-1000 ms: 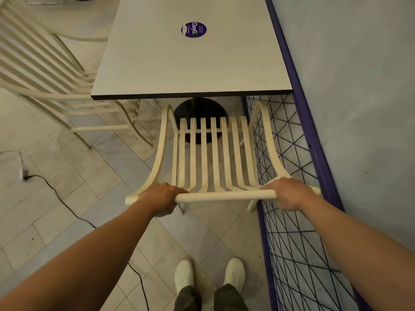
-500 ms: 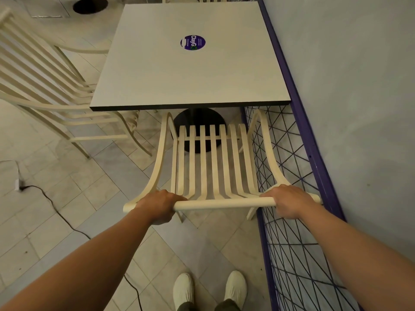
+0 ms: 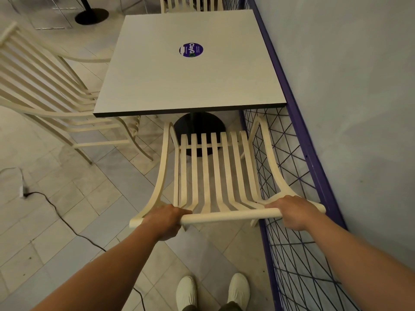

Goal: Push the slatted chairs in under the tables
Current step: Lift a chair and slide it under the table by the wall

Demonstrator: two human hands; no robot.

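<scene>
Change since a second earlier: hands stayed on the rail; the chair's front stayed just short of the table edge; the table's far end and a chair beyond it came into view.

- Left hand (image 3: 165, 221): fingers wrapped over the rail (image 3: 226, 215) near its left end, arm stretched forward.
- Right hand (image 3: 292, 212): fingers clamped on the same rail near its right end, arm straight.
- Chair (image 3: 215, 171): held by its top rail, seven slats counted, seat pointed at the table (image 3: 179, 75), not yet under it.
- Chairs in view: three. Second chair (image 3: 45, 93) stood at the table's left side; third chair (image 3: 190, 4) at the far end.
- Tables: one, with a round sticker (image 3: 191, 50).
- In the way: black base (image 3: 199, 124) under the table, directly ahead of the seat.
- Fence (image 3: 314, 153): purple wire, just beside the chair's right side, along the wall (image 3: 348, 86).
- Cable (image 3: 56, 209): lay on the floor, left.
- Shoes (image 3: 186, 290): two, behind the chair.
</scene>
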